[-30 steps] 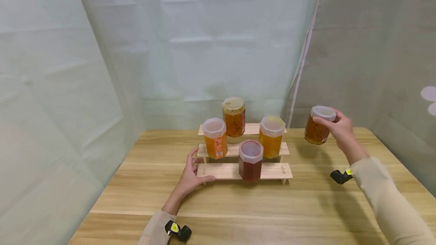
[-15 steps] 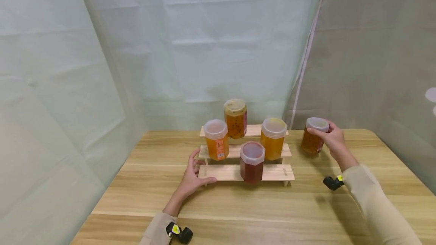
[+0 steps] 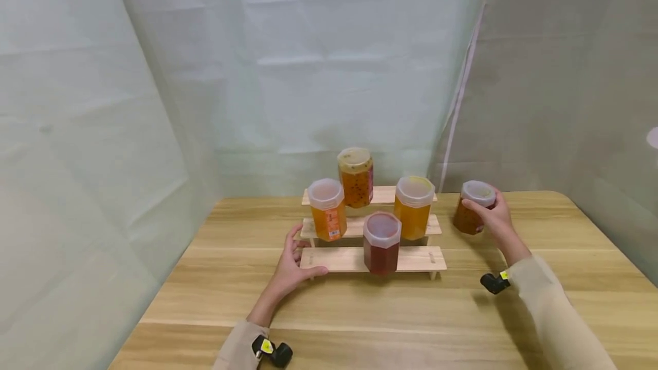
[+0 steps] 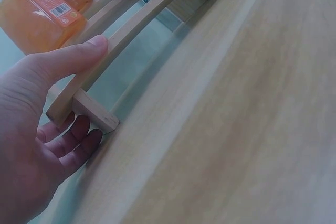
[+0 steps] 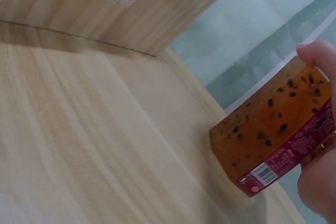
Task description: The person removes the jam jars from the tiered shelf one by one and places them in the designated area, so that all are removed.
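Caution: w/ your R hand (image 3: 497,220) clamped round the seeded jar (image 5: 270,121) & L hand (image 3: 289,270) gripping the rack (image 3: 340,259), slack R fingers could tip the jar.

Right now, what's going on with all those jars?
A person's left hand has its fingers around the left end of a wooden stand's lowest step. Their right hand holds a seeded jar to the right of the stand; I can't tell if it touches the table. Four other jars stand on the steps: another seeded one on top, two orange-yellow ones in the middle, and a dark red one at the bottom.
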### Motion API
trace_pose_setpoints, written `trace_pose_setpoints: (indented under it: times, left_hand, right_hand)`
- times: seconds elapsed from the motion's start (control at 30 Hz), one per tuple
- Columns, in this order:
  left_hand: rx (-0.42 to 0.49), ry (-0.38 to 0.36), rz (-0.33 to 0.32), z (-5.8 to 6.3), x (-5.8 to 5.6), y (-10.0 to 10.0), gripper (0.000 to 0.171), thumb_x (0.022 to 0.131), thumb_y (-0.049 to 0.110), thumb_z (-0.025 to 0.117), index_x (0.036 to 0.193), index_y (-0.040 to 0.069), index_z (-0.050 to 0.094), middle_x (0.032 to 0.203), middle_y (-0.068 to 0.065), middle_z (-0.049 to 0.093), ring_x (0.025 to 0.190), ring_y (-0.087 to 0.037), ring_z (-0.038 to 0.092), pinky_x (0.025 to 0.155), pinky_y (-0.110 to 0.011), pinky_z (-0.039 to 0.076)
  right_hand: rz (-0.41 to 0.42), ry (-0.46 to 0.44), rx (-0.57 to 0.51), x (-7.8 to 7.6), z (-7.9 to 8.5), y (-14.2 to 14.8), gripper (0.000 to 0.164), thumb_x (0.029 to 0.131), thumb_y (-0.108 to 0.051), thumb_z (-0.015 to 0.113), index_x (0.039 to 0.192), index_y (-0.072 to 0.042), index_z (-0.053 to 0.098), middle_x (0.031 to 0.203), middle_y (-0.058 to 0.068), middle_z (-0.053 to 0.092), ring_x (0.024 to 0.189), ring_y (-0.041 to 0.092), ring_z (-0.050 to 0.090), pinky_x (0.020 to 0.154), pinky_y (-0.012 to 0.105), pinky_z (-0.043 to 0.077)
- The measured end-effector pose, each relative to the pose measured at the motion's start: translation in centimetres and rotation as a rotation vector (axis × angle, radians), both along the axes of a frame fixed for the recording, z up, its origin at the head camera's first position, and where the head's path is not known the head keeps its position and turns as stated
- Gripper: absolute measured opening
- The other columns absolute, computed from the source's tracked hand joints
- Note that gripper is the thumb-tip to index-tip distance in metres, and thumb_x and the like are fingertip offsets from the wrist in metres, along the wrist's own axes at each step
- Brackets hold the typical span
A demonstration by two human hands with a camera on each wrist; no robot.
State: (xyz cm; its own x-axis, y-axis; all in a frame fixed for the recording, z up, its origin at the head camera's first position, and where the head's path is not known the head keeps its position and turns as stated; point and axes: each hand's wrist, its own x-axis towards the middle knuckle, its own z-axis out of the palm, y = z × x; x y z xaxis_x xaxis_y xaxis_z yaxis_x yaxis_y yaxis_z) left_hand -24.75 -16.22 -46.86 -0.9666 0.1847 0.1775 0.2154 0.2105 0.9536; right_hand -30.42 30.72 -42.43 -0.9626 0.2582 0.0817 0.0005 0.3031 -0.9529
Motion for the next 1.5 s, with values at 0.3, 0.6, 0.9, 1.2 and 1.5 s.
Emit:
trace_pose_setpoints:
  times: [0.3,0.6,0.9,1.2,1.5]
  left_hand:
    - [-0.011,0.013,0.010,0.1,0.1,0.1,0.111,0.069,0.009,0.088,0.153,0.023,0.016,0.124,-0.023,0.050,0.086,-0.017,0.059,0.071,-0.024,0.051]
    - [0.008,0.006,-0.001,0.1,0.3,0.1,0.110,0.071,0.007,0.086,0.153,0.024,0.015,0.126,-0.025,0.050,0.088,-0.018,0.060,0.070,-0.024,0.052]
    - [0.009,0.002,-0.004,0.0,0.2,0.1,0.111,0.070,0.010,0.087,0.153,0.023,0.016,0.125,-0.026,0.049,0.086,-0.018,0.059,0.069,-0.023,0.051]
    - [0.004,-0.007,0.015,-0.2,0.2,0.1,0.111,0.070,0.010,0.087,0.154,0.026,0.016,0.126,-0.023,0.051,0.087,-0.016,0.060,0.071,-0.025,0.052]
    - [-0.004,0.007,0.016,-0.1,0.2,-0.2,0.110,0.071,0.010,0.087,0.153,0.025,0.017,0.125,-0.023,0.052,0.086,-0.016,0.060,0.070,-0.024,0.052]
  right_hand:
    - [0.020,-0.019,-0.010,0.0,0.0,0.0,0.085,0.093,-0.038,0.063,0.151,-0.002,0.012,0.127,0.004,0.039,0.102,0.006,0.040,0.065,0.019,0.049]
    - [0.074,0.004,-0.075,0.8,2.4,0.1,0.084,0.095,-0.032,0.062,0.155,-0.004,0.011,0.137,-0.002,0.044,0.125,0.009,0.041,0.112,0.029,0.030]
    - [0.074,0.172,-0.156,0.9,8.6,-1.1,0.077,0.095,-0.028,0.063,0.156,-0.019,0.018,0.164,-0.002,0.021,0.154,0.018,0.009,0.125,0.040,0.005]
    - [0.272,0.269,-0.193,0.4,13.3,-7.7,0.069,0.097,-0.021,0.061,0.154,-0.013,0.023,0.162,0.010,0.025,0.150,0.027,0.020,0.125,0.041,0.011]
    - [0.512,0.267,-0.056,-1.1,15.5,-16.1,0.070,0.095,-0.017,0.061,0.153,-0.007,0.023,0.159,0.014,0.030,0.150,0.027,0.024,0.124,0.045,0.015]
